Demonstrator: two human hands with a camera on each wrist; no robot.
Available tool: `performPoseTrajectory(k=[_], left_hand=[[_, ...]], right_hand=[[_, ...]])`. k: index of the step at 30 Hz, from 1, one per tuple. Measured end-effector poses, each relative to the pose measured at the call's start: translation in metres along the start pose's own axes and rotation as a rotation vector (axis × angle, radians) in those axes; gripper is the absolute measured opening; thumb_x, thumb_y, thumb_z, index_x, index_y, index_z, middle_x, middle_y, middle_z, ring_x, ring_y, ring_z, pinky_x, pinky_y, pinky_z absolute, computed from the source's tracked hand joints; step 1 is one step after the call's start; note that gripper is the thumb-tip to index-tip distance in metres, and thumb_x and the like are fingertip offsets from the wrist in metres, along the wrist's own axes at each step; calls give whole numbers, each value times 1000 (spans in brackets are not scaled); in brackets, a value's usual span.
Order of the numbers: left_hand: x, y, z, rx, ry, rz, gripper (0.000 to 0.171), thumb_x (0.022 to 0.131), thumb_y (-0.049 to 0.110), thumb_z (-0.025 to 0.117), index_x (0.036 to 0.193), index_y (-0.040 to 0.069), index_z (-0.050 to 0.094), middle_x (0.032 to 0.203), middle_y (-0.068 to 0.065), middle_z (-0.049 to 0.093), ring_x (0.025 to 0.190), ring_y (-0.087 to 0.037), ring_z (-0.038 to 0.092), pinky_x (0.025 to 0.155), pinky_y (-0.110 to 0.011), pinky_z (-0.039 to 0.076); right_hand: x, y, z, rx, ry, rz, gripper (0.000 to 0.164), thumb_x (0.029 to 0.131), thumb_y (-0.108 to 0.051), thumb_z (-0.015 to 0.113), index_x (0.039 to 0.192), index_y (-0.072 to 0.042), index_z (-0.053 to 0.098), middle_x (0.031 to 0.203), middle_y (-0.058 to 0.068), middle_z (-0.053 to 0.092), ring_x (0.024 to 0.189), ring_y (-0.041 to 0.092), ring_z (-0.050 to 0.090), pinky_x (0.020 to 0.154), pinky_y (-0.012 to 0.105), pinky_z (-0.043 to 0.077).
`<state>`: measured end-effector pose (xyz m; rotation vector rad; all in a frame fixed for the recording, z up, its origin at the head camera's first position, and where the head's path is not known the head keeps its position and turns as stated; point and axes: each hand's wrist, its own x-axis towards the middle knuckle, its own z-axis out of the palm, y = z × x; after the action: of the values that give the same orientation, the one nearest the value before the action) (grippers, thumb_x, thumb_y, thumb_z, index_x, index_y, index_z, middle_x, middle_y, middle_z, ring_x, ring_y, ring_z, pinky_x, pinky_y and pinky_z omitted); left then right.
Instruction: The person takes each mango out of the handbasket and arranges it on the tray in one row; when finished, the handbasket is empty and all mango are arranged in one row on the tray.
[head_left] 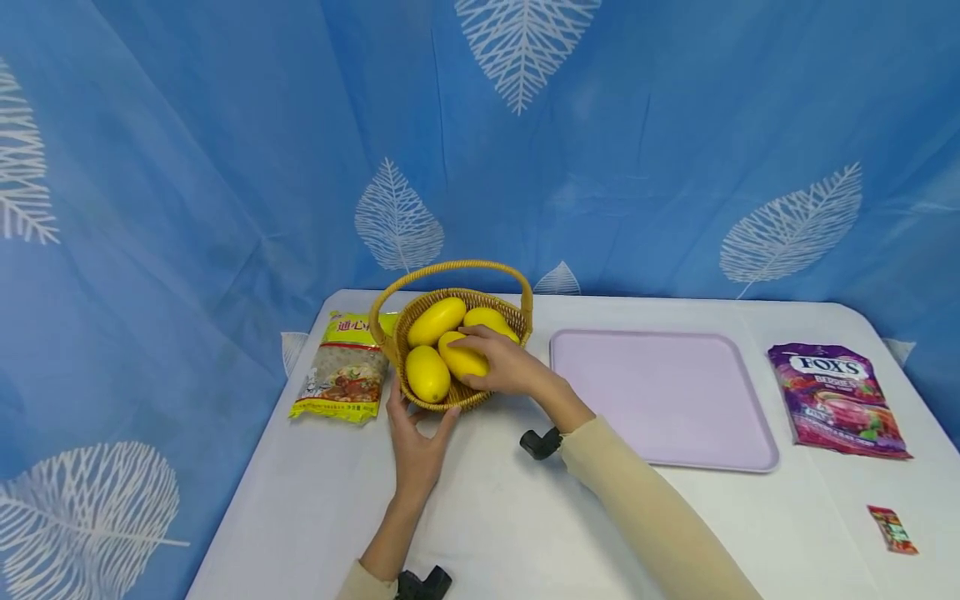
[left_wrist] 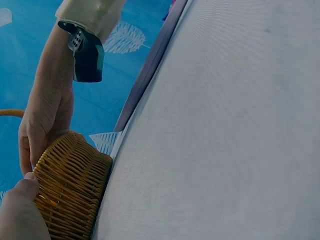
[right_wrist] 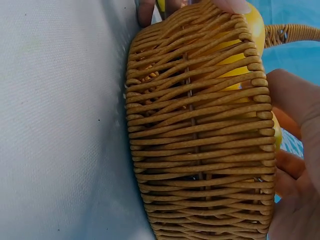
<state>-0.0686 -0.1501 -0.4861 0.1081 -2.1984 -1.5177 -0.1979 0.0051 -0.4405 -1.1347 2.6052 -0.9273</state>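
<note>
A wicker basket (head_left: 465,400) with an arched handle stands at the back left of the table, holding several smooth yellow fruits that look like mangoes. My left hand (head_left: 418,454) holds the basket at its near side, thumb at the front rim and fingers round the left. From above, my right hand (head_left: 510,364) reaches in and grips the front-right mango (head_left: 460,357), thumb on the near side and fingers over the top. Other mangoes (head_left: 427,373) lie around it. In the right wrist view the basket wall (right_wrist: 200,130) hides most of the fruit and part of the right hand.
A yellow-topped food packet (head_left: 345,367) lies left of the basket, close against it. To the right are a lilac tray (head_left: 660,392), a purple FOX'S candy bag (head_left: 838,400) and a small wrapped candy (head_left: 892,530). A blue curtain (head_left: 600,167) hangs behind the table.
</note>
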Motion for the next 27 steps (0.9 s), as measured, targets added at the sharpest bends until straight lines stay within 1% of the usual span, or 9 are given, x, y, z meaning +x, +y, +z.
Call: performPoseTrajectory(k=[2, 5, 9, 14, 17, 19, 21, 25, 27], left_hand=[[-2, 7, -2, 3, -1, -4, 91, 81, 18, 73, 148, 5, 12, 148, -18, 22, 127, -33, 36, 90, -53, 40], [-3, 7, -2, 0, 5, -6, 91, 81, 18, 73, 148, 5, 13, 147, -18, 23, 126, -33, 36, 89, -53, 41], [-3, 7, -2, -2, 7, 6, 90, 81, 18, 72, 147, 3, 13, 146, -20, 25, 126, -34, 36, 89, -54, 41], [-2, 7, -1, 8, 8, 22, 90, 81, 16, 73, 147, 2, 13, 145, -21, 25, 125, -37, 37, 88, -53, 42], [-2, 8, -1, 17, 12, 26, 90, 81, 15, 73, 147, 1, 13, 145, -22, 25, 124, -37, 38, 87, -52, 42], [-2, 8, -1, 14, 14, 27, 90, 81, 15, 73, 147, 1, 14, 145, -22, 25, 124, -38, 38, 87, -52, 42], [-1, 9, 0, 12, 16, 30, 90, 81, 15, 73, 146, 1, 14, 145, -23, 25, 124, -38, 38, 87, -52, 42], [-1, 8, 0, 0, 18, 23, 90, 80, 15, 73, 147, 2, 15, 146, -22, 25, 124, -37, 38, 88, -52, 41], [-1, 8, -1, -3, 14, 17, 90, 81, 16, 73, 147, 2, 14, 146, -21, 25, 125, -37, 37, 89, -53, 41]], right_hand=[[-3, 0, 2, 14, 19, -1, 50, 83, -27, 68, 132, -21, 54, 144, 7, 40, 130, 26, 40, 106, 43, 36], [-7, 0, 3, 36, 64, -22, 52, 83, -26, 68, 132, -21, 53, 143, 8, 40, 129, 27, 41, 104, 45, 37], [-12, 0, 1, 51, 143, -70, 54, 81, -24, 71, 132, -18, 53, 142, 10, 42, 128, 29, 42, 101, 46, 40], [-18, -5, -5, 71, 208, -109, 52, 82, -24, 70, 131, -19, 53, 143, 8, 40, 130, 26, 40, 101, 45, 40], [-26, -8, -11, 97, 266, -132, 51, 82, -23, 69, 130, -19, 54, 143, 7, 40, 129, 25, 42, 100, 43, 42], [-33, -9, -14, 111, 319, -141, 51, 81, -23, 70, 130, -18, 54, 142, 6, 41, 127, 25, 44, 98, 41, 44], [-42, -9, -17, 127, 374, -143, 52, 80, -21, 71, 129, -17, 55, 142, 8, 41, 126, 25, 45, 93, 39, 48], [-64, -8, -20, 150, 454, -112, 54, 79, -19, 73, 130, -16, 55, 143, 9, 40, 120, 22, 49, 81, 33, 53], [-75, -6, -21, 156, 485, -86, 55, 78, -18, 74, 130, -17, 54, 144, 8, 39, 119, 21, 49, 78, 31, 54]])
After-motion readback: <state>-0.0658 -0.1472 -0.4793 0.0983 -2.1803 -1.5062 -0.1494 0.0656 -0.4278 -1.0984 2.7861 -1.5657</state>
